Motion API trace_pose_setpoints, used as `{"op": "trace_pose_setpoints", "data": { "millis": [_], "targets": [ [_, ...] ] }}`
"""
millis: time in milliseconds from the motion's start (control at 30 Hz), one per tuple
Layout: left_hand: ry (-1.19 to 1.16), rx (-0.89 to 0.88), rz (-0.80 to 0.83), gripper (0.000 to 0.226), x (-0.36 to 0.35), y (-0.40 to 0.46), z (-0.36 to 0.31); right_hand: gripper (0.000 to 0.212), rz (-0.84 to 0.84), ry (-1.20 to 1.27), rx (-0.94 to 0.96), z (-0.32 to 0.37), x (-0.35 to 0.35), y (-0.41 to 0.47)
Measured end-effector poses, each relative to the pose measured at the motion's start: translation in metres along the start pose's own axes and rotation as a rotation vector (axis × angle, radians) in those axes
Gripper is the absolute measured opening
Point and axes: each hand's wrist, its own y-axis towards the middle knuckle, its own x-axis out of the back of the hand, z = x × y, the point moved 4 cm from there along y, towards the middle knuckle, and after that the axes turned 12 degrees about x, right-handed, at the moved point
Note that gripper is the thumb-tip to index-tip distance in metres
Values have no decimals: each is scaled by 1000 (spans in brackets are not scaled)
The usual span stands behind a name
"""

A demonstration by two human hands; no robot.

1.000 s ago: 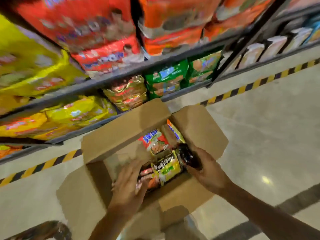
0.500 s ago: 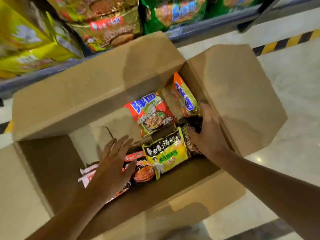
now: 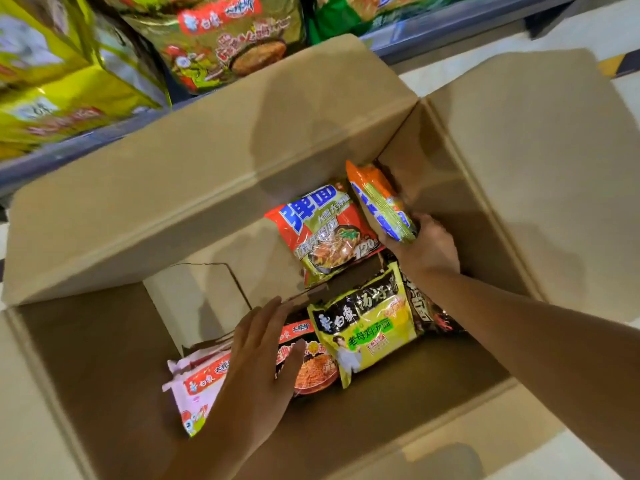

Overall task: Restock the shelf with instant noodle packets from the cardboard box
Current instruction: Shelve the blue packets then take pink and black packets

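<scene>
— What fills most of the view?
— An open cardboard box [image 3: 214, 161], flaps spread, sitting just in front of the shelf [image 3: 450, 27], where bagged noodles [image 3: 225, 39] are stacked.
— And inside the box?
— Loose instant noodle packets: a red and green one [image 3: 325, 233] at the back, a yellow-green one [image 3: 367, 327] nearer, a pink one [image 3: 197, 386] at the left.
— The hands?
— The left hand [image 3: 256, 362] lies flat, fingers straight, on a red packet [image 3: 308, 358]. The right hand [image 3: 426, 247] grips an orange packet [image 3: 377, 202] standing on edge against the box's right wall.
</scene>
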Motion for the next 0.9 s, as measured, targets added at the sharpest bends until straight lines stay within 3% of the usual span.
{"op": "trace_pose_setpoints", "data": {
  "millis": [133,300,467,567,667,733,900],
  "targets": [
    [-48,-10,2,57,-4,0,11,45,-34,-11,26,-8,11,0],
    [18,36,89,65,-9,1,16,41,-24,140,171,4,59,-22],
    [-175,235,118,31,4,31,1,39,-3,209,220,23,95,-48],
    [-337,369,133,39,-2,55,-17,38,-2,304,193,21,106,-56],
    [-595,493,174,63,-17,81,-28,26,-1,361,195,20,111,-62],
    [-555,517,141,59,-30,97,-31,22,11,408,195,16,108,-64],
    [-580,607,76,75,-58,128,-32,15,-42,521,161,-11,88,-67]
  ]
}}
